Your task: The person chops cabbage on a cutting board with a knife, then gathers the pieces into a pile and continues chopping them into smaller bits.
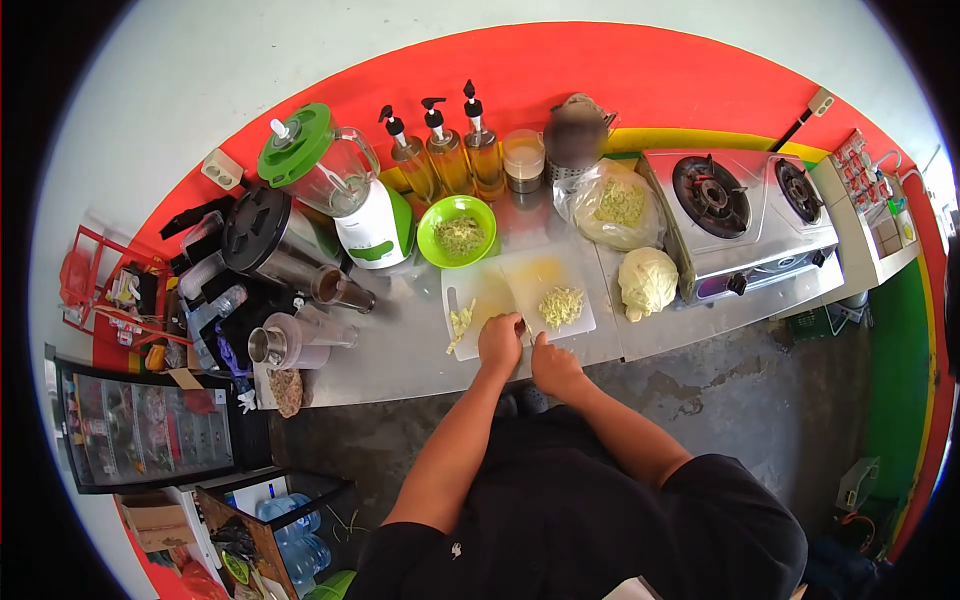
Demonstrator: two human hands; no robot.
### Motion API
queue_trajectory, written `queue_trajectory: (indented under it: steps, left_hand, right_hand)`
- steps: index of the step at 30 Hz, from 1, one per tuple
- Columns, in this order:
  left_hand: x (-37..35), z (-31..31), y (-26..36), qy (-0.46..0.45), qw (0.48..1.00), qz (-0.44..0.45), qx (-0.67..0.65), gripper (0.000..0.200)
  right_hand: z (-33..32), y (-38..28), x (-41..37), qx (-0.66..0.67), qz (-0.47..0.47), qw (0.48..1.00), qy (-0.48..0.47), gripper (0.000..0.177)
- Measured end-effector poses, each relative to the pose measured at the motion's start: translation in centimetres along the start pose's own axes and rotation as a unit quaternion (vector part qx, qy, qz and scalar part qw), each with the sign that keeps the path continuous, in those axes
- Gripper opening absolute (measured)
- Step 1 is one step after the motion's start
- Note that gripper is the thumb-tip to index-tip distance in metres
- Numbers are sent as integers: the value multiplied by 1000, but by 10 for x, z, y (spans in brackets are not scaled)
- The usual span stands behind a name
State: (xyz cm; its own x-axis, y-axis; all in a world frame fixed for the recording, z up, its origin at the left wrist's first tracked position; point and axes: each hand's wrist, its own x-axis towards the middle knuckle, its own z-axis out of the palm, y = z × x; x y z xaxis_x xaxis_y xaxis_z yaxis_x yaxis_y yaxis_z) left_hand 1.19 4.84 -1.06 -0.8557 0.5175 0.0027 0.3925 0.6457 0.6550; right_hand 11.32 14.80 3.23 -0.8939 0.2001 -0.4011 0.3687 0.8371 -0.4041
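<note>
A white cutting board point(580, 275) lies on the metal counter, with a heap of shredded cabbage point(562, 307) on its right and a few pale pieces point(460, 325) at its left edge. My left hand point(500, 345) is closed at the board's near edge, its fingers curled; what they grip is hidden. Beside it, my right hand point(558, 370) is closed around what looks like a knife point(529, 328), mostly hard to make out against the board. Beyond the board stands a green bowl point(483, 253) of chopped greens. A cabbage head point(648, 282) sits to the right.
A plastic bag point(590, 225) of shredded cabbage lies behind the cabbage head, beside a two-burner stove point(745, 235). Pump bottles point(450, 160) line the red wall. At left stand a blender point(370, 225), a dark-lidded jug point(265, 235) and a clear-and-metal shaker point(290, 342).
</note>
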Motion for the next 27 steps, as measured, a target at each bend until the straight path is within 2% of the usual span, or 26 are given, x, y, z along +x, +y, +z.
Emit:
queue_trajectory:
  steps: [2, 5, 15, 17, 20, 23, 27]
  left_hand:
    - [-4, 3, 1, 36, 999, 8, 36, 3]
    - [-9, 4, 4, 66, 997, 17, 22, 5]
    - [-7, 0, 0, 25, 999, 22, 20, 9]
    - [-7, 0, 1, 25, 999, -22, -18, 7]
    - [-3, 2, -3, 11, 999, -37, -33, 6]
    - [0, -1, -5, 35, 999, 15, -23, 6]
    - [1, -1, -7, 43, 997, -6, -61, 9]
  right_hand:
    - [-3, -5, -4, -52, 6, 998, -25, 38]
    - [8, 0, -1, -3, 2, 1000, -6, 40]
    - [6, 0, -1, 2, -4, 1000, -20, 44]
    - [11, 2, 5, 9, 6, 1000, -7, 45]
    - [-4, -3, 4, -2, 15, 999, -33, 40]
    - [-4, -6, -4, -17, 11, 999, -48, 41]
    - [2, -2, -2, -14, 10, 999, -40, 41]
